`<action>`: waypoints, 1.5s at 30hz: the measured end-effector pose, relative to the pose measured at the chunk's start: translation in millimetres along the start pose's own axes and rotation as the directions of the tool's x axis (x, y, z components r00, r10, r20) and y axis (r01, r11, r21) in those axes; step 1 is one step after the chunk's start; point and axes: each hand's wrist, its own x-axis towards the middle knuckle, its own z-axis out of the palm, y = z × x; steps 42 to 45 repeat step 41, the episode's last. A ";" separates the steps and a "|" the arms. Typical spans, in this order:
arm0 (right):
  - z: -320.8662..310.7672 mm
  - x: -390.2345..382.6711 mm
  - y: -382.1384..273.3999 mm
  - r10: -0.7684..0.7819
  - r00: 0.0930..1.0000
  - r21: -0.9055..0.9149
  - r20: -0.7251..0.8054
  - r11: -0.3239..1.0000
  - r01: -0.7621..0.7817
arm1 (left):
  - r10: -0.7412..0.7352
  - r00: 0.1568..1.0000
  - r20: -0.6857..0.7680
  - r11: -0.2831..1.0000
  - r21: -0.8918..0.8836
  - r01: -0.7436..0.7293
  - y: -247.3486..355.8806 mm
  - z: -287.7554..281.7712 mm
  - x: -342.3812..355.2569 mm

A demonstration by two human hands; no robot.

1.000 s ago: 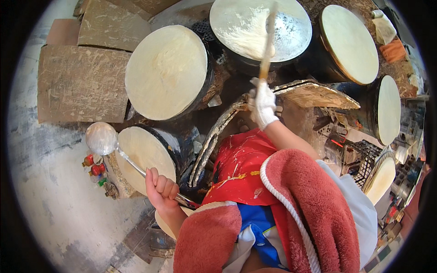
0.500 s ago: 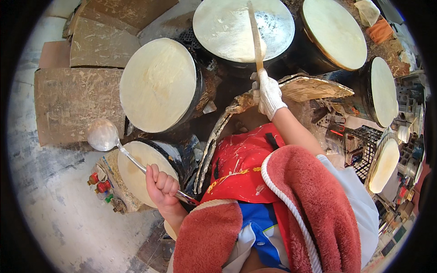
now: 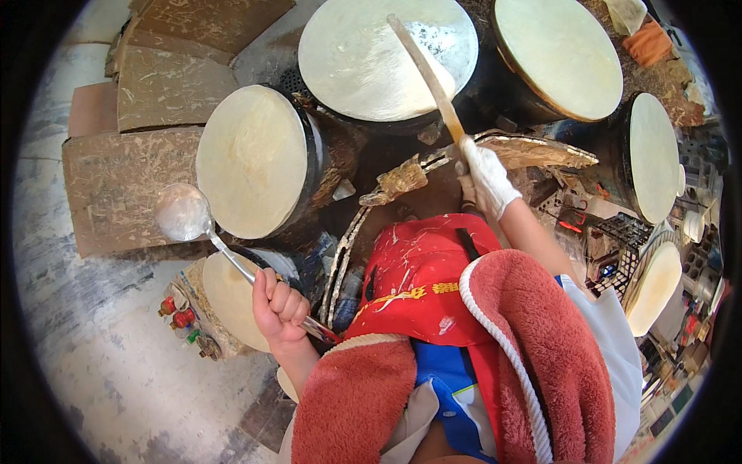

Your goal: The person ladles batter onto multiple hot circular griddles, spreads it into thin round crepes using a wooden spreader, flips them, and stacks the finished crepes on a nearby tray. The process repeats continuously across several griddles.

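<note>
My bare left hand (image 3: pixel 282 309) is closed round the handle of a metal ladle (image 3: pixel 183 213). The ladle's bowl points up and away to the left, over cardboard. My right hand (image 3: pixel 488 182), in a white knit glove, grips the near end of a long flat wooden stick (image 3: pixel 427 73). Its far part crosses above a big round plate (image 3: pixel 348 46) at the top, probably a griddle, spread with a pale layer. A shinier grey patch shows at that plate's right, beside a thicker white mass (image 3: pixel 410 93). What lies inside the ladle is hard to make out.
More pale-coated round plates on dark drums ring me: one at left (image 3: pixel 251 162), one at upper right (image 3: pixel 556 58), one at far right (image 3: pixel 653 158). A crusted curved rim (image 3: pixel 402 182) stands close in front. Cardboard (image 3: pixel 135 185) lies left; a black crate (image 3: pixel 622 232) sits right.
My gloved right hand has come nearer and to the right, and the stick now slants with its far end to the left. My left hand and ladle are almost unmoved.
</note>
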 end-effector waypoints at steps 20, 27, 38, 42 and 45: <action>-101.1 35.7 -53.5 -0.149 0.951 -0.240 0.270 0.946 0.217 | -0.002 1.000 -0.016 0.999 0.042 0.003 -80.1 71.4 28.4; -174.1 35.8 -45.0 -0.221 0.935 -0.619 0.278 0.703 0.350 | 0.026 0.998 -0.057 1.000 0.004 -0.025 -111.4 89.9 30.7; -87.9 103.5 -105.5 -0.496 0.862 -0.696 0.104 0.583 0.419 | 0.036 0.993 -0.115 0.997 0.073 -0.028 -127.3 107.0 33.5; -111.6 85.4 -80.6 -0.450 0.854 -0.689 0.262 0.532 0.492 | -0.017 0.996 -0.087 0.996 0.081 0.024 -115.1 90.5 55.7; -111.6 85.4 -80.6 -0.450 0.854 -0.689 0.262 0.532 0.492 | -0.017 0.996 -0.087 0.996 0.081 0.024 -115.1 90.5 55.7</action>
